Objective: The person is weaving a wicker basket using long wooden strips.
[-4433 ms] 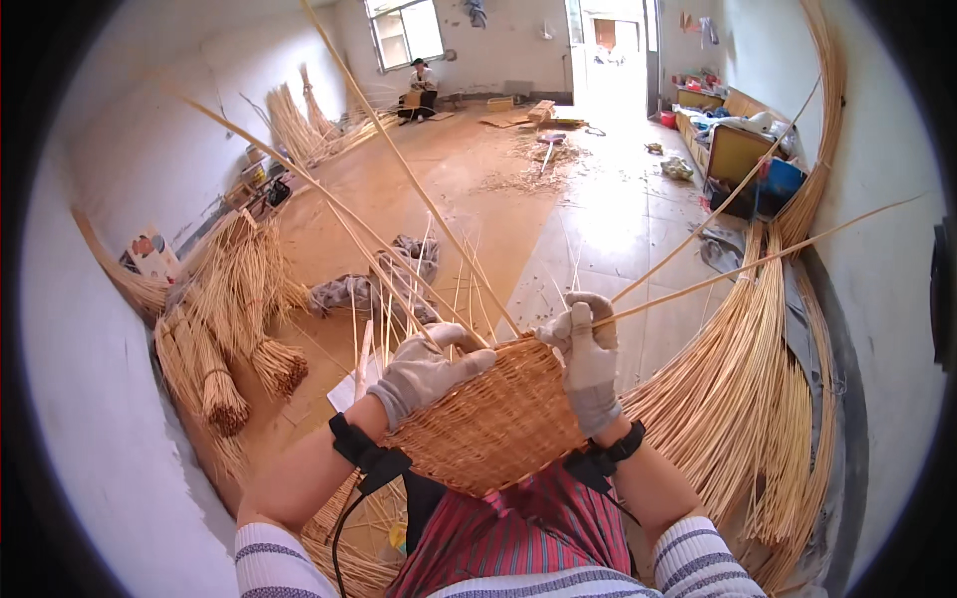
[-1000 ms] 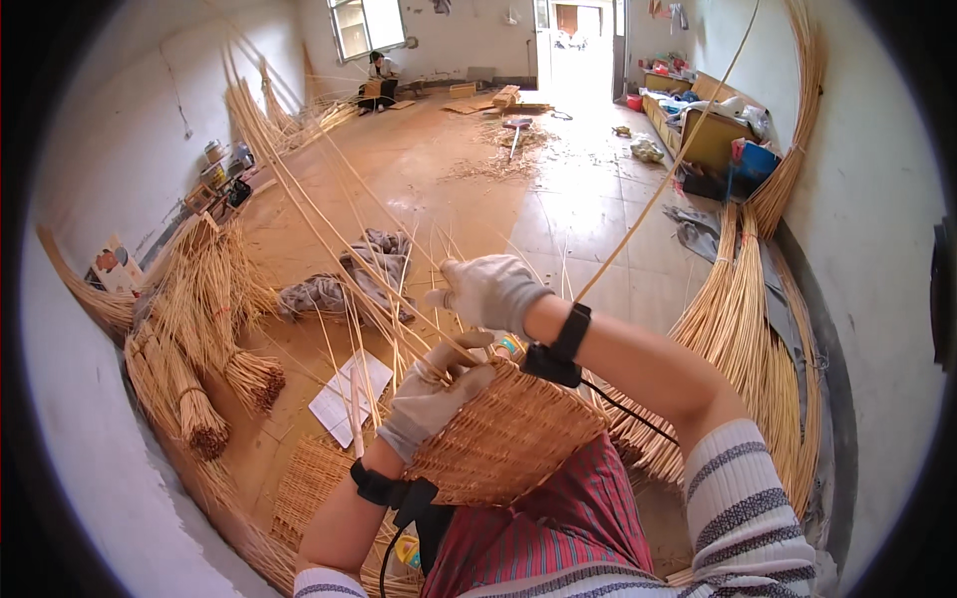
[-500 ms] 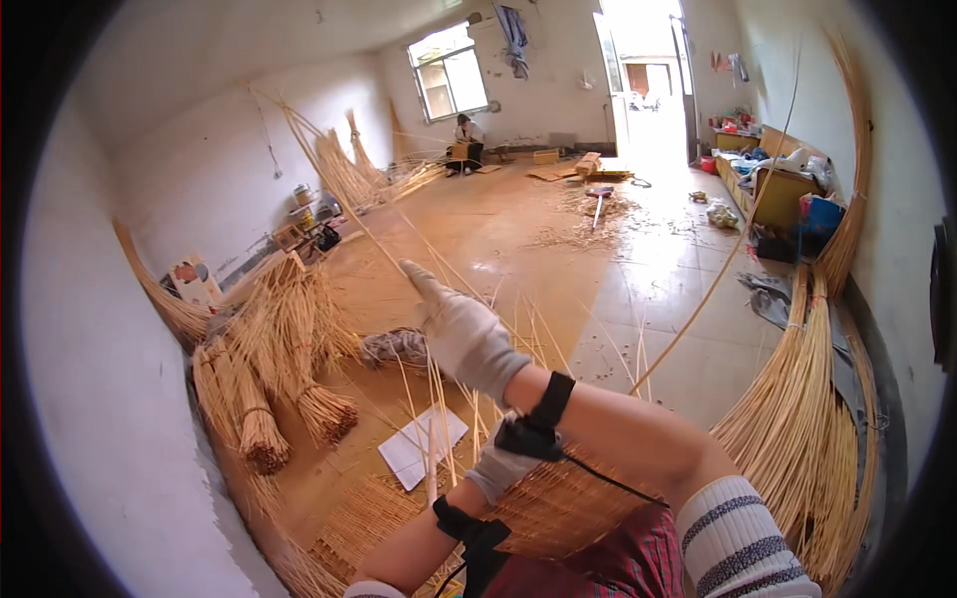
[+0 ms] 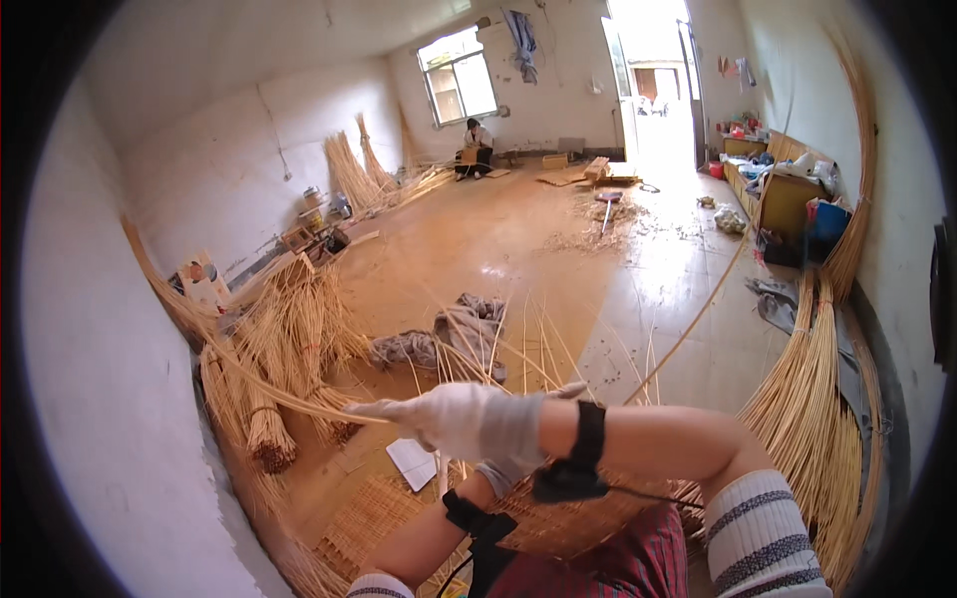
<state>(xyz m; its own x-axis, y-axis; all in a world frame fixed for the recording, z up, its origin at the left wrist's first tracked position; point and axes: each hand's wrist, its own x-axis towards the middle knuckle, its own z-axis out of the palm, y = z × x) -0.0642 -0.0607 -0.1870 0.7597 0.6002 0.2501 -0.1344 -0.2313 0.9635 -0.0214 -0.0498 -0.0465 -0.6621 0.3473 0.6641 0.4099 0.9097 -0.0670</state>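
Note:
My right hand (image 4: pixel 454 419), in a pale work glove with a black strap at its wrist, reaches across to the left. Its fingers are closed on a long, pale cane strand (image 4: pixel 289 401) that curves off toward the left wall. Behind and below it is my left hand (image 4: pixel 510 473), also gloved. One fingertip pokes out past the right wrist, while the other left fingers are hidden. Just beneath both hands, a woven wicker panel (image 4: pixel 573 518) rests at my lap, with several loose strands rising from it. Whether my left hand grips it is hidden.
Bundles of cane (image 4: pixel 289 329) lie at the left, and another large bundle (image 4: pixel 807 399) leans at the right wall. A crumpled grey cloth (image 4: pixel 469 329), a white paper (image 4: pixel 411 463) and a woven mat (image 4: pixel 369 518) are on the floor. A person (image 4: pixel 474 149) sits by the far wall.
My right hand has come down and turned to the left, swinging the strand from upright toward the left wall. The grey cloth shows more fully. My left hand stays low by the panel.

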